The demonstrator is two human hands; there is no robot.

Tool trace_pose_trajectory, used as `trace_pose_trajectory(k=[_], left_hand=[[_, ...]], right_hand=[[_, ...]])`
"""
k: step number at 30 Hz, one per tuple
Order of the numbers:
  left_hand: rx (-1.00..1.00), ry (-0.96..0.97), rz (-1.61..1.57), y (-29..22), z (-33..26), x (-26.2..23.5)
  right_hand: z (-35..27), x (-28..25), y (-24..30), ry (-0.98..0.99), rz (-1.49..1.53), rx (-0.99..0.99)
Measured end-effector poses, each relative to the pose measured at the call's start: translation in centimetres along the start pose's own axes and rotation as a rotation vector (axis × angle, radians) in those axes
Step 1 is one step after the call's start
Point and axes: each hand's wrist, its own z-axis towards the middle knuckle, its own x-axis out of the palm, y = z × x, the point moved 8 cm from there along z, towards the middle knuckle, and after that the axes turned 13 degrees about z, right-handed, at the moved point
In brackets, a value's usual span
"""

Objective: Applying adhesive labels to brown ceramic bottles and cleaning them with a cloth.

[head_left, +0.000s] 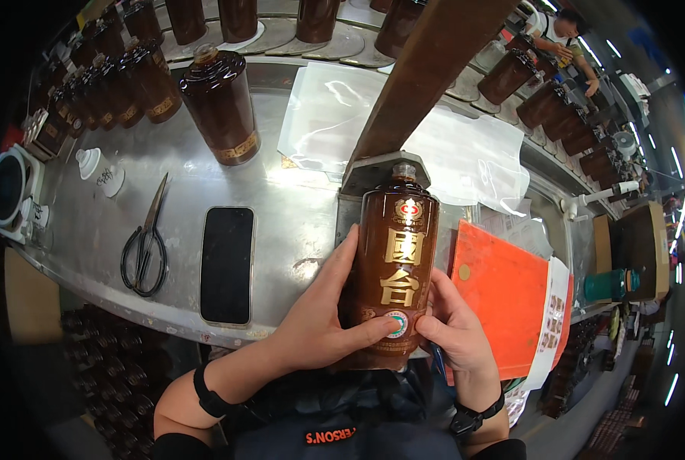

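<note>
Holding brown bottle (404,253) from both sides, in wrapped grip of left hand (323,322) and right hand (459,330), between black phone (227,264) and orange sheet (503,295) on metal surface (285,207).

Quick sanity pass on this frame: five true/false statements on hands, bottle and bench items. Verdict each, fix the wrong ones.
1. The left hand and right hand grip the same brown bottle. True.
2. That bottle's neck points toward the lower edge of the picture. False: it points toward the upper edge.
3. The left thumb is on the round sticker near the bottle's base. True.
4. The scissors lie to the right of the phone. False: they lie to its left.
5. The orange sheet is on the left side of the held bottle. False: it is on the right side.
</note>
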Motion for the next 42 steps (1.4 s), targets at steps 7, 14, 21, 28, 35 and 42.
trace_pose_trajectory(k=[7,14,21,28,35,42], left_hand=[[0.004,0.006,-0.032,-0.4,0.2,0.0],[0.000,0.024,-0.016,-0.5,0.1,0.0],[0.004,0.027,-0.058,-0.8,0.2,-0.1],[0.014,0.031,-0.072,-0.8,0.3,-0.1],[0.031,0.016,0.036,0.1,-0.3,-0.7],[0.025,0.003,-0.142,0.6,-0.2,-0.7]], right_hand=[[-0.1,0.4,0.0,0.017,-0.022,-0.007],[0.0,0.6,-0.1,0.036,-0.022,-0.021],[-0.1,0.7,0.1,0.027,0.012,-0.010],[0.0,0.8,-0.1,0.030,0.023,-0.009],[-0.2,0.0,-0.3,0.002,0.041,0.011],[0.0,-0.1,-0.6,-0.038,-0.013,-0.014]])
